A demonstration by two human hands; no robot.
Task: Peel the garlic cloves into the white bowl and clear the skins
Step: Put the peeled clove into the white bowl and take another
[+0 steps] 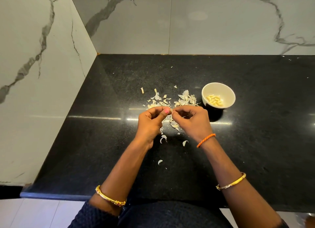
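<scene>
Head camera is showing the left hand (151,120) and right hand (190,118) pinching one garlic clove (171,111) together; the white bowl (228,93) is sitting nearer the right hand, beyond the skins (185,98).

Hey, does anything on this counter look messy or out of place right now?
Yes: papery garlic skins lie scattered loose on the black stone counter, left of the small white bowl, with stray flakes nearer the person. Nothing looks damaged.

You get bright, even overhead light and sharp focus. Glare streaks the black counter (255,142). Wide-angle bending warps the edges.
</scene>
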